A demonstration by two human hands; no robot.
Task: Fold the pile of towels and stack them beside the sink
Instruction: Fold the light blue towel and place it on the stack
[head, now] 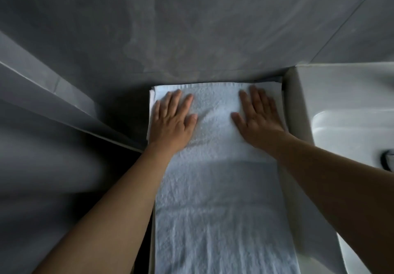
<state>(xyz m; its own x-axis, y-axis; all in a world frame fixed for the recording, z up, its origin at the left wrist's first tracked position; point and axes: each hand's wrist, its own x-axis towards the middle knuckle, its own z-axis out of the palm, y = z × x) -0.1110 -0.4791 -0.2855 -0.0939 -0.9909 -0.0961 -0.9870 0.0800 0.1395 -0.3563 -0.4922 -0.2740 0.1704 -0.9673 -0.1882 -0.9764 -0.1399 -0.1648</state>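
Beside the sink, I am pressing my left hand and right hand, fingers flat and spread, on the white towel; smoothing step, I judge, and next comes gripping an end to fold.

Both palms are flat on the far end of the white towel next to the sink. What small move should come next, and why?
Probably sweep both hands toward the body. The left hand and right hand press only the far end of the towel, while its near stretch shows ripples and creases beside the sink.
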